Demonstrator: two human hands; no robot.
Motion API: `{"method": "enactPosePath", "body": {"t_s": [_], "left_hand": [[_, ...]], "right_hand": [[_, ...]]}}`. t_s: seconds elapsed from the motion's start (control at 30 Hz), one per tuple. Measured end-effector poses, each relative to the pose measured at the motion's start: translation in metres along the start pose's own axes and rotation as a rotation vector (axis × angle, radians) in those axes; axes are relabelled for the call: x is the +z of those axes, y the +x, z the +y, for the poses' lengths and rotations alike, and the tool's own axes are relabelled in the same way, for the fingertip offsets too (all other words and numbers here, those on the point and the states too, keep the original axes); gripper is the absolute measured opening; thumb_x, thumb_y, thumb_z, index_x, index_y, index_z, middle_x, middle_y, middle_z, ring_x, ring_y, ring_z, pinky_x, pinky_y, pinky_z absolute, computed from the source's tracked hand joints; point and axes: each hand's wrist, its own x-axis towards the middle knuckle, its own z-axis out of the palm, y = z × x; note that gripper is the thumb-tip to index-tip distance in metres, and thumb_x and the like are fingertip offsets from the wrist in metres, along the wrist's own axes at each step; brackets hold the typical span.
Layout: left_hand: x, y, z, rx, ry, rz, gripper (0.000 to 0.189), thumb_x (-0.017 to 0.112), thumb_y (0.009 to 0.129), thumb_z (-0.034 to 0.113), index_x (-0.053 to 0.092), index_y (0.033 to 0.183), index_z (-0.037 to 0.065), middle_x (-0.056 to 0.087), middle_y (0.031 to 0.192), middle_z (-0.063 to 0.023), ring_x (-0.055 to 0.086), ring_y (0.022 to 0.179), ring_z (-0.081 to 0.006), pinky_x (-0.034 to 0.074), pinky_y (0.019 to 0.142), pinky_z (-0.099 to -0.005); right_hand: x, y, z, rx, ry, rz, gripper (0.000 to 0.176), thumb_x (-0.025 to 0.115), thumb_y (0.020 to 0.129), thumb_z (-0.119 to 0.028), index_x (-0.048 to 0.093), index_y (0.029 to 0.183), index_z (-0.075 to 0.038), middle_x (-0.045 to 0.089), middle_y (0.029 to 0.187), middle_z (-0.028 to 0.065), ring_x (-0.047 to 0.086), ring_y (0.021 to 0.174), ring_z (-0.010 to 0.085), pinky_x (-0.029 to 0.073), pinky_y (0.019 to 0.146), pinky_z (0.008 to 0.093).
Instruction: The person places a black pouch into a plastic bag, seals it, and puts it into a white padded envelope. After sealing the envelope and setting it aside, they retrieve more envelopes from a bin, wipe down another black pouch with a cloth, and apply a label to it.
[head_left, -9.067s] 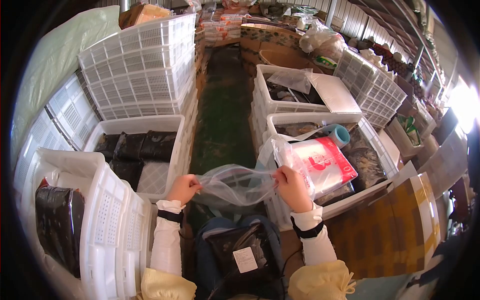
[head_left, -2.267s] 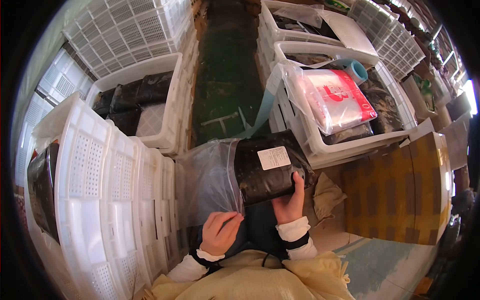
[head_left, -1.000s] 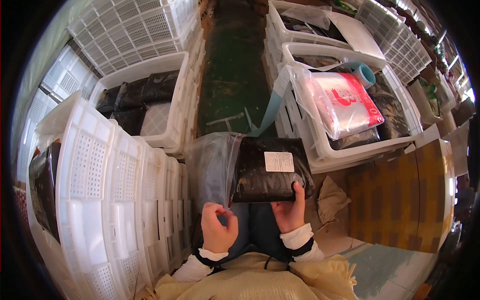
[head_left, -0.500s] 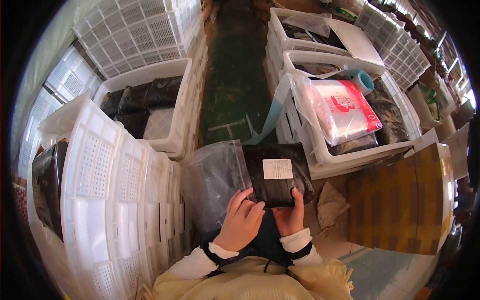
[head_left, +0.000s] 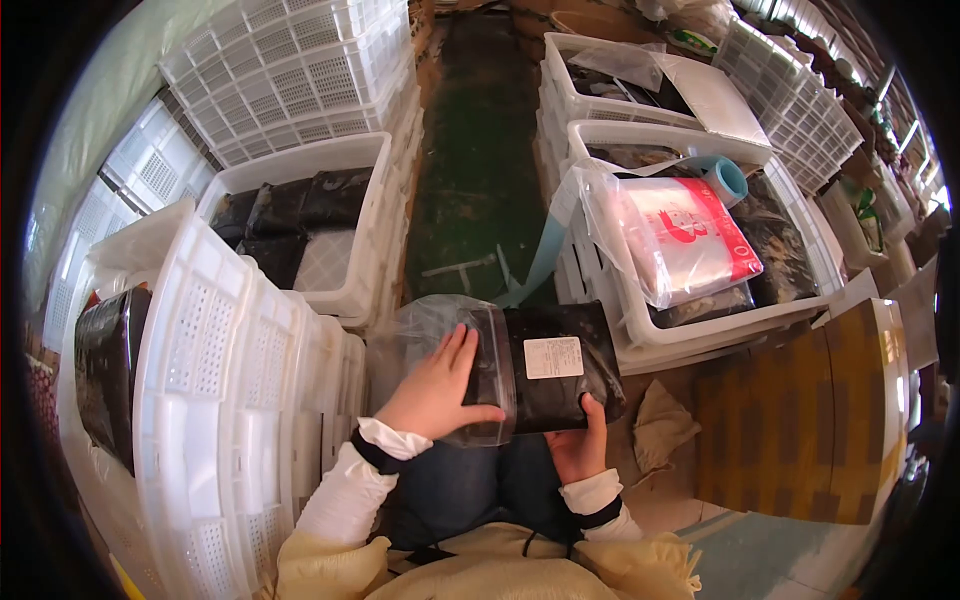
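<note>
White plastic crates (head_left: 200,330) crowd both sides, one at right topped by a red-and-white plastic packet (head_left: 690,240); green floor (head_left: 468,180) runs between. Near the knees (head_left: 450,480), the left hand (head_left: 435,388) lies spread on a clear plastic bag (head_left: 425,318) partly around a black film-wrapped block (head_left: 560,320); the right hand (head_left: 580,448) pinches the block's lower edge.

I see the left hand (head_left: 435,390), bunched at the lower edge of the clear plastic bag (head_left: 490,350) a second ago, now spread across its film. The bag's mouth, earlier stretched between both hands, now overlaps the left end of the black plastic-wrapped block (head_left: 565,398), then lap-borne, now gripped by the right hand (head_left: 580,442).
</note>
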Motion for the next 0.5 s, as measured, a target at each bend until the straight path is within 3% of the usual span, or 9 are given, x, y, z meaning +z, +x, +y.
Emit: {"method": "enactPosePath", "body": {"t_s": [0.1, 0.2, 0.23, 0.33, 0.37, 0.47, 0.5], "left_hand": [[0.022, -0.012, 0.022, -0.001, -0.037, 0.120, 0.096, 0.064, 0.076, 0.047, 0.012, 0.138, -0.004, 0.006, 0.143, -0.0295, 0.021, 0.129, -0.0466, 0.025, 0.105, -0.0411], [0.031, -0.021, 0.024, 0.036, -0.088, 0.243, 0.088, 0.061, 0.081, 0.040, 0.011, 0.139, -0.002, 0.006, 0.143, -0.0302, 0.024, 0.127, -0.0471, 0.025, 0.105, -0.0409], [0.030, -0.025, 0.029, 0.062, -0.161, 0.319, 0.069, 0.055, 0.086, 0.028, 0.020, 0.138, 0.000, 0.014, 0.142, -0.0281, 0.028, 0.127, -0.0437, 0.025, 0.104, -0.0398], [0.009, -0.032, 0.025, 0.087, -0.252, 0.279, 0.047, 0.051, 0.088, 0.018, 0.040, 0.131, 0.003, 0.030, 0.139, -0.0227, 0.036, 0.123, -0.0379, 0.030, 0.101, -0.0385], [-0.002, -0.033, 0.029, 0.036, -0.296, 0.324, 0.032, 0.055, 0.085, 0.012, 0.055, 0.116, 0.005, 0.046, 0.128, -0.0167, 0.045, 0.116, -0.0332, 0.035, 0.097, -0.0368], [-0.022, -0.027, 0.023, -0.064, -0.354, 0.161, 0.028, 0.062, 0.080, 0.010, 0.060, 0.107, 0.005, 0.051, 0.120, -0.0146, 0.049, 0.110, -0.0330, 0.039, 0.092, -0.0354], [-0.020, -0.021, 0.011, 0.032, -0.188, 0.245, 0.050, 0.074, 0.070, 0.021, 0.054, 0.113, 0.005, 0.052, 0.116, -0.0153, 0.048, 0.112, -0.0327, 0.039, 0.093, -0.0350]], "right_hand": [[0.001, 0.000, -0.001, -0.001, -0.001, 0.005, 0.044, 0.058, 0.082, -0.032, 0.051, 0.117, -0.006, 0.057, 0.115, 0.0065, 0.056, 0.104, 0.0204, 0.043, 0.091, 0.0346], [-0.001, 0.001, -0.002, -0.002, 0.027, 0.012, 0.044, 0.058, 0.082, -0.033, 0.051, 0.117, -0.007, 0.057, 0.115, 0.0055, 0.055, 0.105, 0.0210, 0.044, 0.091, 0.0359], [-0.001, 0.001, -0.001, -0.004, 0.055, 0.016, 0.044, 0.058, 0.082, -0.033, 0.052, 0.116, -0.008, 0.058, 0.115, 0.0054, 0.056, 0.104, 0.0210, 0.044, 0.090, 0.0358], [-0.001, -0.005, -0.003, -0.011, 0.108, 0.002, 0.045, 0.059, 0.081, -0.033, 0.052, 0.117, -0.008, 0.058, 0.115, 0.0050, 0.056, 0.104, 0.0210, 0.044, 0.090, 0.0359], [-0.001, -0.008, -0.003, -0.014, 0.124, -0.005, 0.045, 0.059, 0.080, -0.033, 0.051, 0.117, -0.008, 0.058, 0.116, 0.0049, 0.056, 0.104, 0.0211, 0.044, 0.090, 0.0360], [-0.010, -0.013, -0.003, -0.006, 0.102, -0.014, 0.046, 0.059, 0.080, -0.032, 0.051, 0.119, -0.008, 0.058, 0.116, 0.0050, 0.055, 0.105, 0.0214, 0.043, 0.092, 0.0371], [-0.011, -0.015, -0.003, -0.011, 0.072, -0.037, 0.050, 0.059, 0.079, -0.032, 0.049, 0.122, -0.008, 0.056, 0.118, 0.0061, 0.054, 0.107, 0.0227, 0.042, 0.093, 0.0381]]}}
